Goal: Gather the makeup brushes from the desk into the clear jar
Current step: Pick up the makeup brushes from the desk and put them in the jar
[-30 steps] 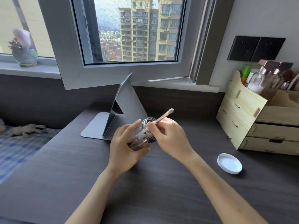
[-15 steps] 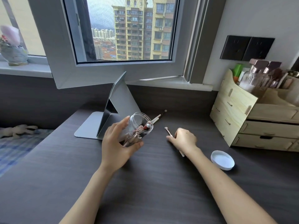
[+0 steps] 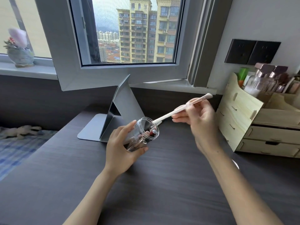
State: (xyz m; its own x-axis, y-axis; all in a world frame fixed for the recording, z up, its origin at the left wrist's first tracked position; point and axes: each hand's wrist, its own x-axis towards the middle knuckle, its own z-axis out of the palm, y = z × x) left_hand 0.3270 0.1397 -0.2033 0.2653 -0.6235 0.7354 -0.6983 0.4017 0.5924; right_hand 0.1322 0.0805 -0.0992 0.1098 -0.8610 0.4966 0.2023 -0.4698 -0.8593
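One brush (image 3: 181,108) in right hand (image 3: 201,122) reaches jar (image 3: 142,132) mouth.

cream-pink brush (image 3: 181,109), dark grey woodgrain desk (image 3: 162,184), pale wood organizer (image 3: 240,111)

Left hand (image 3: 121,146) curls in a cupped grip, tilted; right hand (image 3: 200,125) raised, fingertips pinched together.

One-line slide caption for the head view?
Left hand tilts clear jar; right hand aims pale makeup brush at its mouth.
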